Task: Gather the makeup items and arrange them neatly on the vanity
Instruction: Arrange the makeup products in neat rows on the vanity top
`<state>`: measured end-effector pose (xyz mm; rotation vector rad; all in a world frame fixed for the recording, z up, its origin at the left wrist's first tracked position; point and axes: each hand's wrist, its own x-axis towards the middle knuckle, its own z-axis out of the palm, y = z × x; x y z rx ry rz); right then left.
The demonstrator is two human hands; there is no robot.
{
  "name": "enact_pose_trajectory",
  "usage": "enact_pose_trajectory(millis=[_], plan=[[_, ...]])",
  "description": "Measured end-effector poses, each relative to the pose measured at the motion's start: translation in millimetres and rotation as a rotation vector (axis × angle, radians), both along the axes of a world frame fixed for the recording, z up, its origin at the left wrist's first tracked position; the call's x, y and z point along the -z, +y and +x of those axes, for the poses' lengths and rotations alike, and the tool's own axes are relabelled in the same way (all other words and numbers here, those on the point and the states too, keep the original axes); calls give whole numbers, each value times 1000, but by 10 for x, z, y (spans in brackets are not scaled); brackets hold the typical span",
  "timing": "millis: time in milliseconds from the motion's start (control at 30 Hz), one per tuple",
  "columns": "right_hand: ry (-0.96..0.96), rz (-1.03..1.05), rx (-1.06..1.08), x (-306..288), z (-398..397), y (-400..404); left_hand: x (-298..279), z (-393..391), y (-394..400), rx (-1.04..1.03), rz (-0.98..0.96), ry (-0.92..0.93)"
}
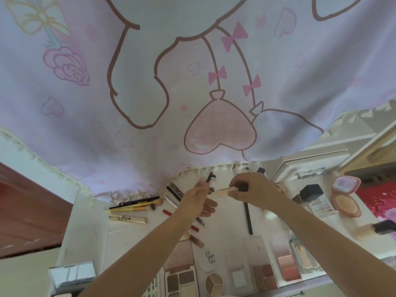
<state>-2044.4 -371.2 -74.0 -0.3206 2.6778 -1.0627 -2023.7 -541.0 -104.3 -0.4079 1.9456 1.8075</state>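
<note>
Here, near the table's (231, 213) far edge, the left hand (198, 200) pinches a small white tube (211, 183); the right hand's (250, 189) fingers (235, 186) grip a light, slippery concealer tube (227, 191), best held mid-barrel.

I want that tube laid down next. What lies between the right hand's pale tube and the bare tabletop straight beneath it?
Nothing visible. The right hand holds the pale tube above bare vanity top; the long black pencil lies just to its right, and the left hand to its left.
</note>
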Motion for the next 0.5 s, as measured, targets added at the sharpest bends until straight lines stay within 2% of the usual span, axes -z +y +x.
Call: enact_pose_trajectory(millis=[67,200,367,500], plan=[[-14,195,-13,142,-57,16,195,7,-89,44,-184,-22],[-62,636,-139,455,-167,-56,582,94,-305,342,-665,56],[84,988,-299,784,-239,-189,757,117,-416,460,-973,184],[125,1080,-313,928,-357,-162,890,68,-449,535,-1103,277]])
